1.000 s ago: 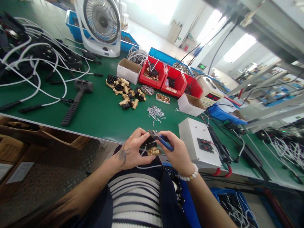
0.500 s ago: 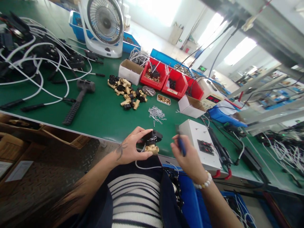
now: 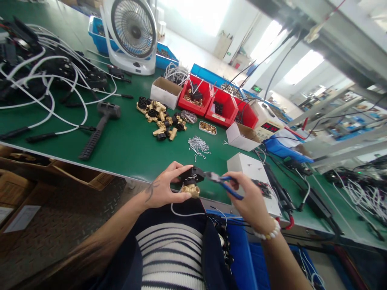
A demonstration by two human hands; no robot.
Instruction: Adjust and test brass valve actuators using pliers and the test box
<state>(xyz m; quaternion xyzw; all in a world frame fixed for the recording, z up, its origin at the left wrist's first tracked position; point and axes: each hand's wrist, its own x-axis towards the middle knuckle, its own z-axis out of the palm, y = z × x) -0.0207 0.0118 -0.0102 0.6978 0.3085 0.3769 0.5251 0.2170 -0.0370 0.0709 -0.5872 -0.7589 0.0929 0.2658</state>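
My left hand (image 3: 169,185) grips a brass valve (image 3: 190,191) with a black housing (image 3: 192,174) on top, at the table's front edge. A thin metal clip shows around the neck between brass and black part. A white cable hangs from this assembly over my lap. My right hand (image 3: 246,197) is closed on blue-handled pliers (image 3: 225,183), whose jaws point left, close to the black housing. Whether the jaws touch it I cannot tell. Beyond the hands lies a pile of metal clips (image 3: 198,146) on the green table (image 3: 136,149).
A black hammer (image 3: 101,129) and tangled white cables (image 3: 54,80) lie left. Brass fittings (image 3: 160,117) sit mid-table before red bins (image 3: 222,106). A white fan (image 3: 133,36) stands behind. Near my right hand is a white switch box (image 3: 242,165).
The pliers have turned from upright to pointing left, and their jaws have come close to the black housing. My right hand has shifted slightly right; the left still holds the valve.
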